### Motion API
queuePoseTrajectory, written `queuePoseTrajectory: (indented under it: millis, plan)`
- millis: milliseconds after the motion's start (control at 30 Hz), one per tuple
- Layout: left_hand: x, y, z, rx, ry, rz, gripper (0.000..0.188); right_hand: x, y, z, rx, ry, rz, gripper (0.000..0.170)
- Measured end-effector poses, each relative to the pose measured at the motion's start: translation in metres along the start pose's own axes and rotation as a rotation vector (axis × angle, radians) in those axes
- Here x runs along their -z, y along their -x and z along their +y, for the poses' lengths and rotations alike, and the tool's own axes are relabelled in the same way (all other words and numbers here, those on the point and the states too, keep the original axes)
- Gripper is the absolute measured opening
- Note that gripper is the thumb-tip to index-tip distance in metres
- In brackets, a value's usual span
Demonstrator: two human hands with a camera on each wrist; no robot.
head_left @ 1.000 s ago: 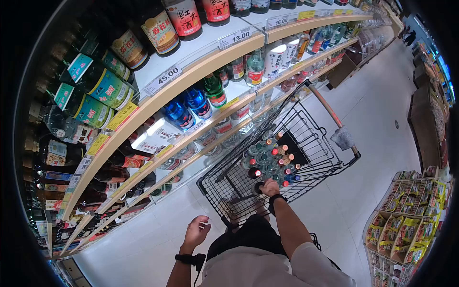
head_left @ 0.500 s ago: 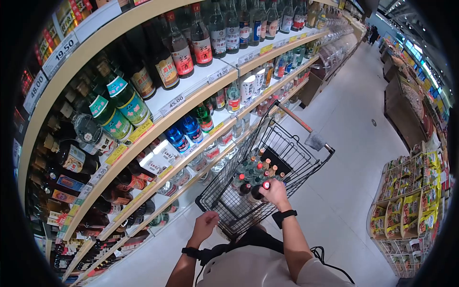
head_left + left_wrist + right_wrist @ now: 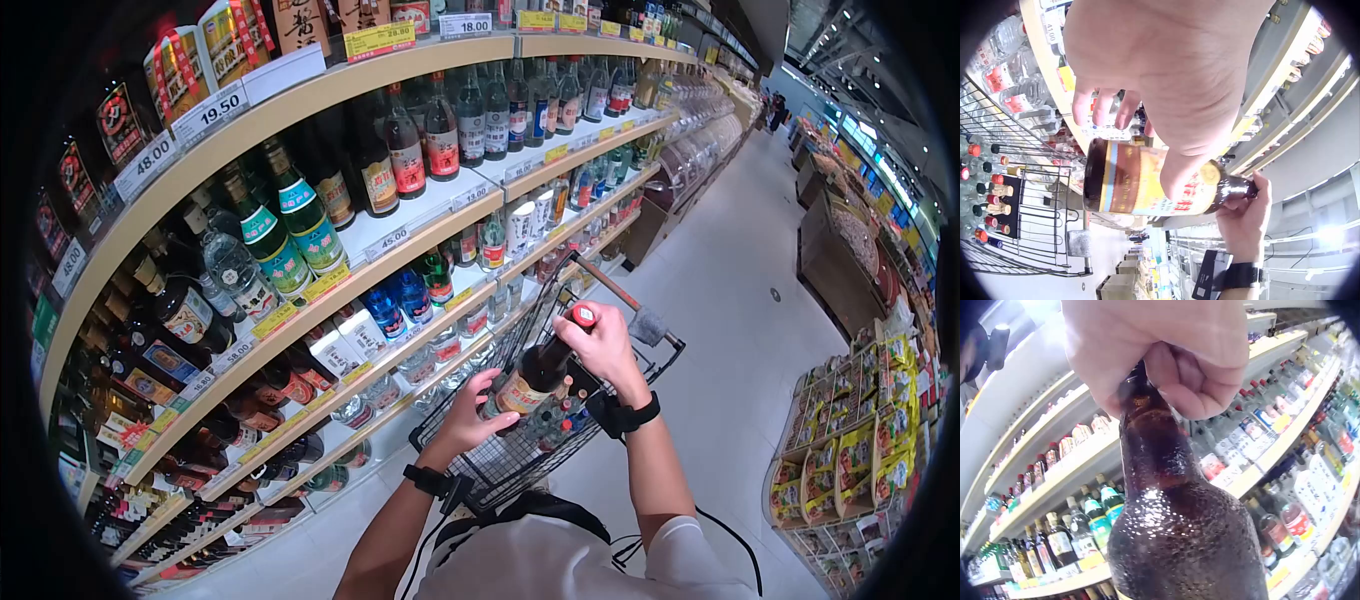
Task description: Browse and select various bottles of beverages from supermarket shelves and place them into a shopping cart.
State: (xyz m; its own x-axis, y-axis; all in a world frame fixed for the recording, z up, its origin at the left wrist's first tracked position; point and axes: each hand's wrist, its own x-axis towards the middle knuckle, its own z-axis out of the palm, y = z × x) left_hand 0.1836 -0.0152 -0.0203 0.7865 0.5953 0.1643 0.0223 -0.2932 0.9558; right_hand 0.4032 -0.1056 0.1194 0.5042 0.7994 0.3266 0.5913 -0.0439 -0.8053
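In the head view, the right hand (image 3: 603,345) holds a dark brown bottle (image 3: 541,368) by its neck, just under the red cap, and the bottle tilts with its base toward the left. Its dark glass neck and shoulder (image 3: 1185,531) fill the middle of the right wrist view below that hand's curled fingers. The left hand (image 3: 468,412) is at the bottle's lower end. Seen from the left wrist, the left thumb lies across the yellow and red label (image 3: 1138,178), while the left fingertips are spread beside the bottle, not wrapped round it.
A wire shopping cart (image 3: 470,478) with several capped bottles (image 3: 560,425) stands below the hands. Shelves of bottles with price strips (image 3: 400,235) curve along the left. On the right is a rack of yellow packets (image 3: 850,440); people are far down the aisle.
The right hand has lifted the dark bottle up out of the cart and tilted it. The left hand has moved right to the bottle's lower end. The head view has shifted to show higher shelves.
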Motion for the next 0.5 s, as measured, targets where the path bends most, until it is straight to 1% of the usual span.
queuePoseTrajectory:
  millis: [100,133,167,233,267,300,367,400,433,467,500]
  plan:
    - [-0.012,-0.02,0.004,-0.089,0.243,-0.051,0.093,0.007,-0.025,-0.01,0.047,-0.203,-0.09,0.034]
    - [-0.007,-0.025,0.039,-0.041,0.245,-0.126,0.095,0.012,-0.031,-0.025,0.077,-0.251,-0.115,0.034]
    - [-0.007,-0.027,0.048,-0.051,0.215,-0.12,0.093,0.014,-0.039,-0.03,0.096,-0.28,-0.133,0.034]
    - [-0.01,-0.028,0.061,-0.022,0.253,-0.066,0.086,0.017,-0.052,-0.036,0.123,-0.337,-0.176,0.035]
    - [-0.012,-0.029,0.063,-0.033,0.259,-0.04,0.083,0.015,-0.058,-0.038,0.137,-0.451,-0.214,0.03]
    - [-0.015,-0.032,0.065,-0.046,0.265,-0.012,0.08,0.018,-0.065,-0.039,0.133,-0.503,-0.24,0.029]
    - [-0.018,-0.037,0.07,-0.075,0.233,0.06,0.075,0.027,-0.073,-0.039,0.113,-0.611,-0.295,0.034]
    - [-0.018,-0.04,0.076,-0.096,0.194,0.103,0.072,0.036,-0.077,-0.038,0.135,-0.55,-0.378,0.049]
    - [-0.018,-0.045,0.084,-0.117,0.156,0.143,0.07,0.034,-0.078,-0.033,0.134,-0.574,-0.4,0.051]
    - [-0.019,-0.049,0.096,-0.142,0.204,0.168,0.067,0.03,-0.077,-0.024,0.133,-0.596,-0.421,0.052]
    - [-0.019,-0.053,0.107,-0.156,0.184,0.196,0.067,0.027,-0.074,-0.014,0.132,-0.616,-0.442,0.053]
